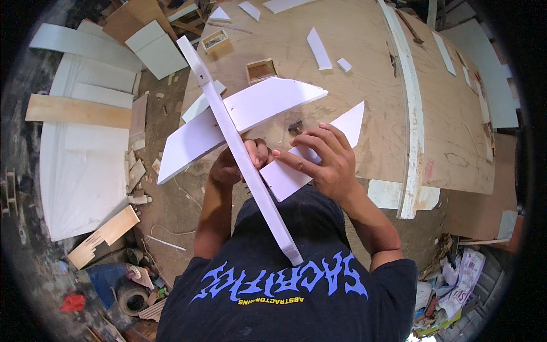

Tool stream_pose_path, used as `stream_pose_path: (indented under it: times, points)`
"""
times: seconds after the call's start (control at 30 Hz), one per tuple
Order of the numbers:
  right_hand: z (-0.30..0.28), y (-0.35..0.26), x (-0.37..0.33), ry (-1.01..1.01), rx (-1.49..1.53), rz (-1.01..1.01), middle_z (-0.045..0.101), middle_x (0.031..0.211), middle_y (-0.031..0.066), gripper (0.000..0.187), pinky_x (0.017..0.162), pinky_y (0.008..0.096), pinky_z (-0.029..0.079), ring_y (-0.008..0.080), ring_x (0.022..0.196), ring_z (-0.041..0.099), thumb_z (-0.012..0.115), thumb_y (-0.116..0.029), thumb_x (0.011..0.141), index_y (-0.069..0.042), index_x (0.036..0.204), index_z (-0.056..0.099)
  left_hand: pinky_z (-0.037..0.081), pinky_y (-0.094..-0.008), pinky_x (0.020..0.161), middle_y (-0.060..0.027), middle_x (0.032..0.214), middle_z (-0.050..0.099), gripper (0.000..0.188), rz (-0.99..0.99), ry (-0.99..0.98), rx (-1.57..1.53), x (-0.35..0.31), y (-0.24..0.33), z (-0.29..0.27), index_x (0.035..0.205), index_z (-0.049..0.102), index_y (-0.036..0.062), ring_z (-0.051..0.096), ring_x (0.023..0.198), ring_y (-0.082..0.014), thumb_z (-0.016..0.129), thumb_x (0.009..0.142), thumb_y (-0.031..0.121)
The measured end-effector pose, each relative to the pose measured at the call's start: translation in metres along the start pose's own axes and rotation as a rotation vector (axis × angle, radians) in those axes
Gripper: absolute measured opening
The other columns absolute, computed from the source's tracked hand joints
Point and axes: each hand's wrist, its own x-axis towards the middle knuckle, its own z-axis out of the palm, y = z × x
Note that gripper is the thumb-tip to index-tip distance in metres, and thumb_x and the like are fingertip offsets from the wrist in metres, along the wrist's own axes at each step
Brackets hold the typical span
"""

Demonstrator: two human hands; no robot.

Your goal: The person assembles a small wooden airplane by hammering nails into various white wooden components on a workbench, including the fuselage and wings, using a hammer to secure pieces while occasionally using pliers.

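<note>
A long, narrow white board (235,142) stands tilted in front of my chest, its lower end close to my shirt. A wide white cross board (268,100) with slanted ends joins it and shows on both sides. My left hand (257,153) is partly hidden behind the long board, its curled fingers gripping it near the lower junction. On the right, my right hand (325,157) holds a shorter white board (288,176) with a slanted end, fingers over its face and thumb hidden. This shorter board's inner end meets or nearly meets the long board; I cannot tell which.
A plywood table (359,85) bears a small dark metal tool (295,126), two small wooden boxes, one a tray (261,70), and loose white offcuts (319,50). A long white plank (411,114) crosses its right side. White panels (85,165) and scraps lie at left.
</note>
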Motion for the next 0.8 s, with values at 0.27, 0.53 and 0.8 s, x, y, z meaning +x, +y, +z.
stream_pose_path:
  times: [0.27,0.53,0.8]
  points:
    - [0.081,0.034,-0.047,-0.133,0.027,0.402,0.067,0.114,0.0126,0.067,0.094,0.0449,0.047,0.0335,0.108,0.062,0.066,0.000,0.079,-0.021,0.143,0.066,0.055,-0.0434,0.091,-0.0102,0.105,0.066,0.037,-0.203,0.394,-0.026,-0.017,0.022,0.000,0.116,0.066,-0.0012,0.064,0.107,-0.0272,0.080,0.089,0.021]
    - [0.203,0.149,-0.125,-0.294,-0.415,0.638,0.064,0.122,0.0114,0.069,0.100,0.0512,0.043,0.0320,0.114,0.060,0.079,-0.023,0.079,-0.023,0.145,0.059,0.062,-0.0499,0.090,-0.0082,0.123,0.063,0.054,-0.191,0.980,0.187,-0.053,0.007,0.001,0.142,0.048,0.0057,0.068,0.112,-0.0255,0.073,0.095,0.016]
    - [0.199,0.132,-0.140,-0.216,-0.326,0.613,0.061,0.136,0.0124,0.071,0.111,0.0519,0.038,0.0333,0.129,0.055,0.081,-0.032,0.078,-0.017,0.144,0.059,0.064,-0.0521,0.094,-0.0095,0.133,0.068,0.037,-0.050,1.134,0.108,-0.069,-0.008,0.001,0.133,0.061,0.0112,0.068,0.118,-0.0233,0.069,0.098,0.005]
